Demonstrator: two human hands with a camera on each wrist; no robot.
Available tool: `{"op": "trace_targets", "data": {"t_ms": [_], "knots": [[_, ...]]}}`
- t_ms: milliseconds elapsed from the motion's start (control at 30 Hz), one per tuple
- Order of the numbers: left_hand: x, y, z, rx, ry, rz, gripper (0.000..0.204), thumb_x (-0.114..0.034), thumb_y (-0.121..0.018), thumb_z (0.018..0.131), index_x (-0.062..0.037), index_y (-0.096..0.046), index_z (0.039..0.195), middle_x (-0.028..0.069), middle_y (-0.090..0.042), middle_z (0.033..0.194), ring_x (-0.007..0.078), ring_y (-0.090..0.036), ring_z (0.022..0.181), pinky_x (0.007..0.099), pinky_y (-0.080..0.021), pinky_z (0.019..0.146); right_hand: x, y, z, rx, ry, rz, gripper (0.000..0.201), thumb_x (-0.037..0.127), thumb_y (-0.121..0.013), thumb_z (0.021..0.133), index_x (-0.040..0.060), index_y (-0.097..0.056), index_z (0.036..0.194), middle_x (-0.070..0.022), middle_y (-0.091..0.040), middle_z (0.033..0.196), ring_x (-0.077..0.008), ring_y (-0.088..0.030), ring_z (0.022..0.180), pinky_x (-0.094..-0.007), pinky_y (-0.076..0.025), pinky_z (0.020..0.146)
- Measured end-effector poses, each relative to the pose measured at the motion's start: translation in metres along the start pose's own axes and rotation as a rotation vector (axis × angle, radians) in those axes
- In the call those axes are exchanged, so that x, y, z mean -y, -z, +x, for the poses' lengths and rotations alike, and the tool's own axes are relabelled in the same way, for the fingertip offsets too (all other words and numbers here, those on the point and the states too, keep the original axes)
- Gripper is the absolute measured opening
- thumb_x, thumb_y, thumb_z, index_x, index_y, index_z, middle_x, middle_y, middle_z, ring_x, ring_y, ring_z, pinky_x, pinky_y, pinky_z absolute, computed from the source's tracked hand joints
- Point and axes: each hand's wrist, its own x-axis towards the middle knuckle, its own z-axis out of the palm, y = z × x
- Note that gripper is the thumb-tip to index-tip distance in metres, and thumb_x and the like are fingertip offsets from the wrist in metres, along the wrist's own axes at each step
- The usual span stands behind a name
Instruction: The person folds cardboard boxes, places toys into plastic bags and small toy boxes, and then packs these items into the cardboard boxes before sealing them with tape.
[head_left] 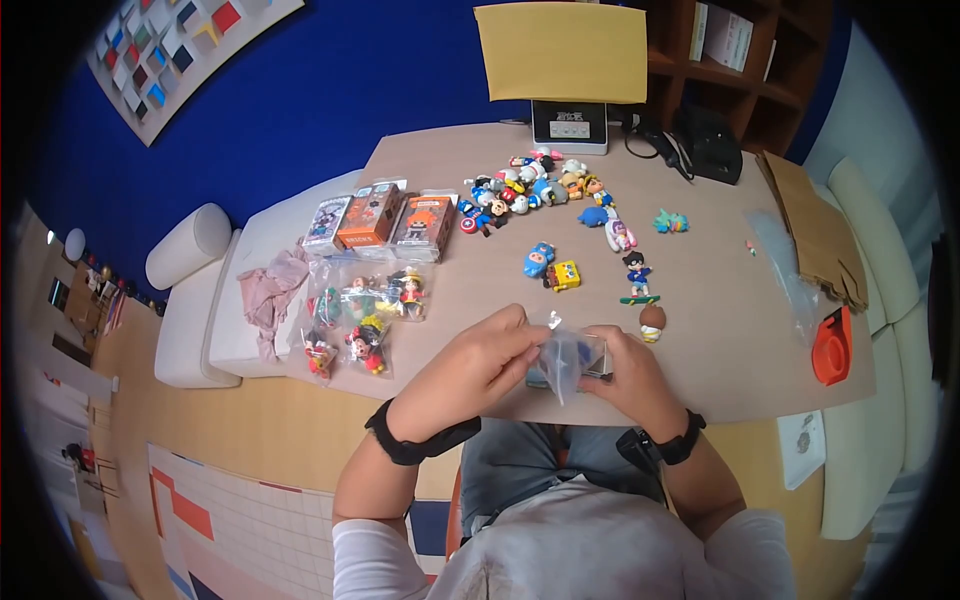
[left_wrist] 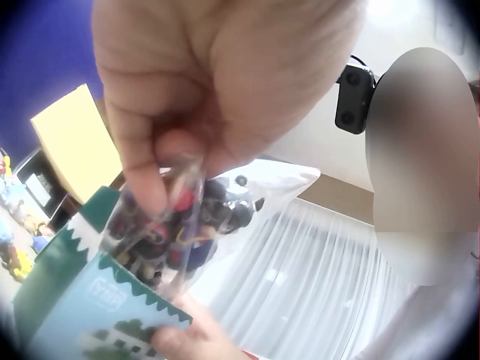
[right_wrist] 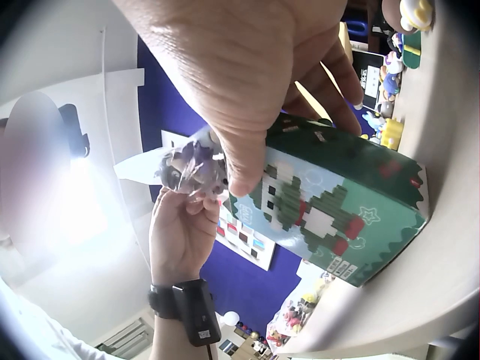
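Near side of the table (head_left: 720, 320): the right hand (head_left: 638, 378) grips a green box (right_wrist: 341, 214), the left hand (head_left: 475, 368) pinches a clear bag (head_left: 562, 370) of small parts (left_wrist: 225, 214) at the box's mouth. Figures (head_left: 515, 188) lie beyond, then a blue wall (head_left: 350, 90).

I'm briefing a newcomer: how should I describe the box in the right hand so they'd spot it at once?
Start at the table by the blue wall, then the right hand at its near edge. It grips the box, close to a clear bag pinched by the left hand. Green and light blue, with a blocky printed figure, it stands out from the orange boxes.
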Motion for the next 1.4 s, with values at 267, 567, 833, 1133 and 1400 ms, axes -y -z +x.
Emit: {"op": "trace_targets", "data": {"t_ms": [267,567,833,1133,1400], "knots": [[-0.003,-0.006,0.007,-0.012,0.064,0.361,0.017,-0.002,-0.056,0.073,0.0006,-0.061,0.089,0.0117,-0.049,0.072,0.0274,-0.053,0.071,0.0365,-0.042,0.064,0.002,-0.001,0.002,-0.036,0.076,-0.038,0.058,0.032,-0.075,0.068,0.0049,-0.046,0.111,-0.0128,-0.058,0.101,-0.0323,-0.056,0.089,-0.0402,-0.043,0.077],[-0.004,-0.035,0.026,-0.138,0.003,0.879,0.006,-0.013,-0.062,0.067,-0.0077,-0.058,0.067,0.0042,-0.051,0.066,0.0213,-0.051,0.068,0.0348,-0.038,0.065,0.007,0.004,0.003,-0.023,0.074,-0.087,0.059,0.033,-0.075,0.068,0.0040,-0.047,0.111,-0.0136,-0.058,0.100,-0.0328,-0.055,0.089,-0.0406,-0.043,0.077],[0.010,-0.048,0.019,-0.086,-0.212,0.758,0.018,-0.022,-0.063,0.068,-0.0078,-0.060,0.078,0.0038,-0.053,0.082,0.0222,-0.053,0.075,0.0346,-0.041,0.076,0.000,-0.001,0.004,-0.016,0.048,-0.042,0.058,0.032,-0.075,0.067,0.0057,-0.047,0.111,-0.0138,-0.059,0.097,-0.0335,-0.056,0.087,-0.0406,-0.044,0.076],[0.015,-0.046,0.008,0.102,-0.200,0.524,0.033,-0.037,-0.060,0.079,-0.0068,-0.058,0.092,0.0049,-0.056,0.085,0.0230,-0.057,0.076,0.0349,-0.046,0.070,-0.017,-0.009,-0.006,-0.110,0.015,0.533,0.068,0.033,-0.068,0.076,0.0027,-0.039,0.129,-0.0144,-0.054,0.118,-0.0220,-0.052,0.109,-0.0330,-0.041,0.090],[0.004,-0.057,0.015,0.200,-0.020,0.681,0.045,-0.047,-0.063,0.072,-0.0063,-0.060,0.093,0.0056,-0.057,0.085,0.0235,-0.057,0.079,0.0336,-0.045,0.070,-0.023,-0.018,-0.011,-0.066,-0.363,0.996,0.036,0.011,-0.041,0.095,-0.0026,-0.041,0.128,-0.0065,-0.052,0.118,-0.0128,-0.049,0.107,-0.0264,-0.039,0.092]]}}
